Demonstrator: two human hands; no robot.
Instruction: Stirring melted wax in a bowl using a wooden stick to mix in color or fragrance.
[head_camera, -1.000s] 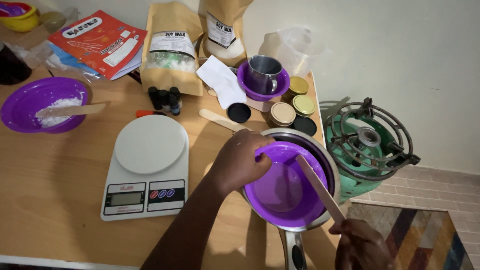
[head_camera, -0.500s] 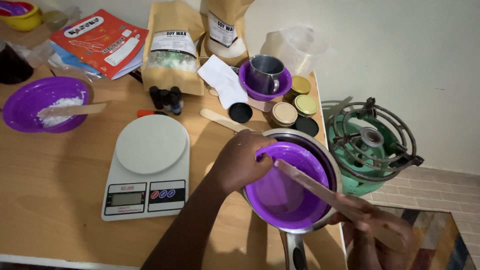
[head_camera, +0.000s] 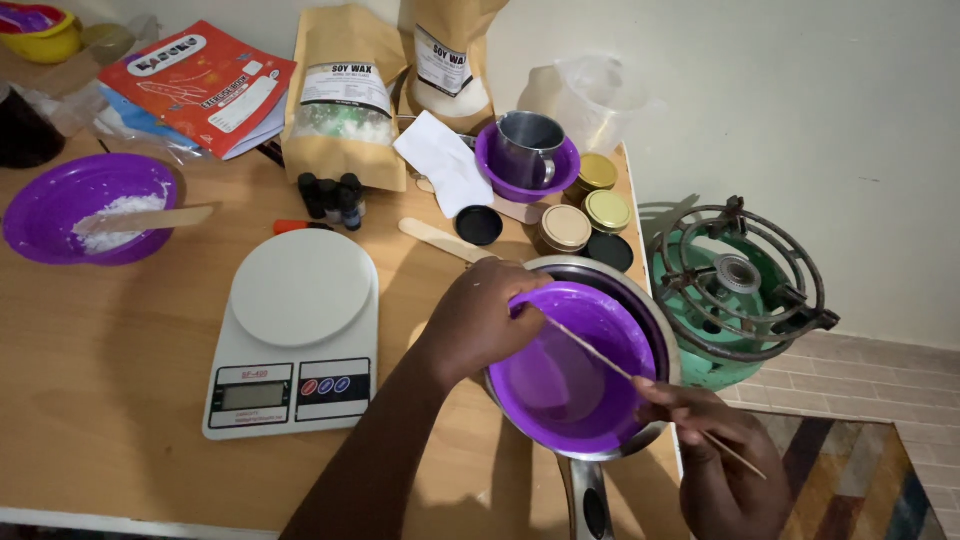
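My left hand (head_camera: 482, 318) grips the near-left rim of a purple plastic bowl (head_camera: 570, 370) that sits inside a metal pot (head_camera: 655, 320) at the table's right edge. My right hand (head_camera: 722, 458) holds a thin wooden stick (head_camera: 600, 355) by its lower end. The stick slants across the bowl, its tip reaching the rim beside my left fingers. The pot's handle (head_camera: 590, 500) points toward me.
A white kitchen scale (head_camera: 296, 335) stands left of the pot. Farther left is a second purple bowl (head_camera: 60, 205) with white flakes and a wooden spatula. Paper bags, small tins (head_camera: 590, 215), dark bottles and a metal cup (head_camera: 528, 148) crowd the back. A green gas burner (head_camera: 735, 290) sits off the table's right.
The stick has swung from steep to a flatter slant across the bowl, and my right hand has moved up closer to the pot's rim. My left hand has kept its hold.
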